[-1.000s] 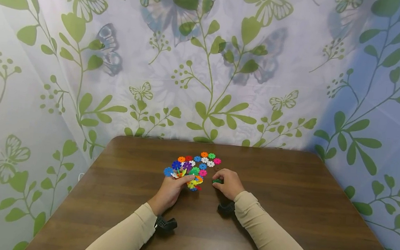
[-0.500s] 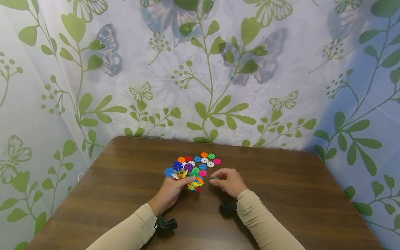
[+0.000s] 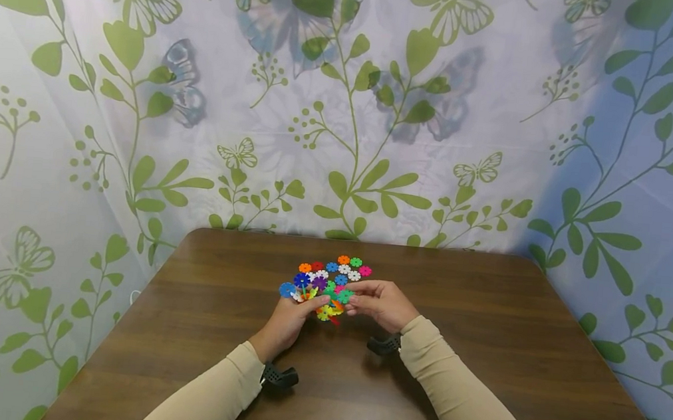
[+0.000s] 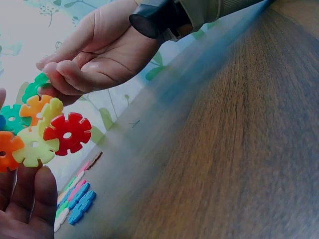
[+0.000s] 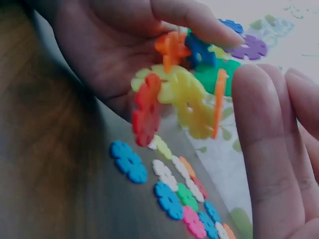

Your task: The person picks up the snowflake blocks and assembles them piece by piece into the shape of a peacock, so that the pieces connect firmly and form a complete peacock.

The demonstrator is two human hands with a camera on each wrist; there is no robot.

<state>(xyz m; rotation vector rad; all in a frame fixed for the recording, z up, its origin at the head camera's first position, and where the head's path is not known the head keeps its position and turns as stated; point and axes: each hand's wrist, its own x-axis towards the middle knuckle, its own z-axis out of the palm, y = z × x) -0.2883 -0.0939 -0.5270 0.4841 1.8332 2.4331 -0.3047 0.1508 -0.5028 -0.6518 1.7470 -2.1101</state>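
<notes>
My left hand (image 3: pixel 288 316) holds a joined cluster of notched plastic flower discs (image 4: pixel 34 144) above the table, its thumb across the top. Red, yellow, orange, green, blue, purple and white pieces stand at angles to each other in it. Thumb and fingers of my right hand (image 3: pixel 387 306) pinch a single green flower disc (image 4: pixel 35 86), close beside the right side of the cluster. In the right wrist view, the fingers of that hand hide the green disc, while a red disc (image 5: pixel 146 110) and an orange disc (image 5: pixel 219 103) jut from the cluster.
Loose flower discs lie flat on the brown wooden table (image 3: pixel 448 380) just beyond my hands, among them a pink one (image 3: pixel 365 270), an orange one (image 3: pixel 344 260) and several blue and white ones. A patterned cloth (image 3: pixel 346 104) hangs behind the table.
My right hand has lifted the green disc from the table and brought it left to the cluster, turning its face into view. The left hand stays almost in place, tilting the cluster slightly.
</notes>
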